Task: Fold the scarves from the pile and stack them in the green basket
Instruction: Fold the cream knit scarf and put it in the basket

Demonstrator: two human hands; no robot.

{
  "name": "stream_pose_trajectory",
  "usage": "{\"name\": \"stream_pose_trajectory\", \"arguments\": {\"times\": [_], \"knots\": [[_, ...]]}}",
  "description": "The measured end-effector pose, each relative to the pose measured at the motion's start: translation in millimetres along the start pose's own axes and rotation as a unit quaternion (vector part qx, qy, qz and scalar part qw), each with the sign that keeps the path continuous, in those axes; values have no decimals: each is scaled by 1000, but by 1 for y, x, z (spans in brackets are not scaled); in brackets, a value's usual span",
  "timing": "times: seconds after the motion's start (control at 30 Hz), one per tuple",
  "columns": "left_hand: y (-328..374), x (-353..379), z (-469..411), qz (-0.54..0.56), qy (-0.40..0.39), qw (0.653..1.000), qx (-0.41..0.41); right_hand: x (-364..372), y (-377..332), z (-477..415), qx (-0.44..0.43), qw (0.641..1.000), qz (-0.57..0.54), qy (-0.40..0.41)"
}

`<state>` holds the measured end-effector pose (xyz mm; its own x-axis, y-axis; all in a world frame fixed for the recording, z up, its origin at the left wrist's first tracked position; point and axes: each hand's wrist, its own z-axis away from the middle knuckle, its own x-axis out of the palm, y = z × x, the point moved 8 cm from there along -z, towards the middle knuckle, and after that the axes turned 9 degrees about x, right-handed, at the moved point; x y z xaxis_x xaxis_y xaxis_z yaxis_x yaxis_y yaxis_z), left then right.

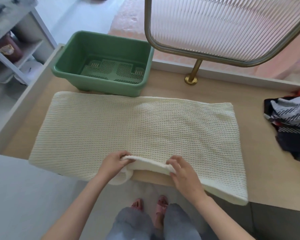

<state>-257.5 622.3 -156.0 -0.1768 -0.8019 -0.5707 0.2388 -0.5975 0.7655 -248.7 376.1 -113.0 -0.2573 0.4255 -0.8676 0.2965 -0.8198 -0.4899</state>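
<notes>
The scarf [128,129] lies spread across the desk [249,153], its near edge hanging over the front. Just behind it, toward the left, stands the basket [87,47] with a screen [223,26] to its right. The pile [291,122] sits at the desk's right end, apart from the scarf. A shelf unit [16,49] stands off left.

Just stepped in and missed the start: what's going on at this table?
A person is folding a cream knitted scarf spread flat on the table. The left hand and right hand both pinch its near edge, raised slightly. The green basket behind it holds nothing yet; more scarves lie piled at the right.
</notes>
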Motion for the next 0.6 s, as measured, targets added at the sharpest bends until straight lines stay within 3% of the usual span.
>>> {"name": "stream_pose_trajectory", "arguments": {"times": [0.1,0.43,0.6], "knots": [[4,1,-4,-20,-11,1000,-14,18,-15,12,-29,998,42,23],[-4,7,-16,3,-45,997,-61,26,-22,5,18,996,43,74],[-2,4,-12,12,-20,998,-57,34,-24,10,-40,996,46,68]]}}
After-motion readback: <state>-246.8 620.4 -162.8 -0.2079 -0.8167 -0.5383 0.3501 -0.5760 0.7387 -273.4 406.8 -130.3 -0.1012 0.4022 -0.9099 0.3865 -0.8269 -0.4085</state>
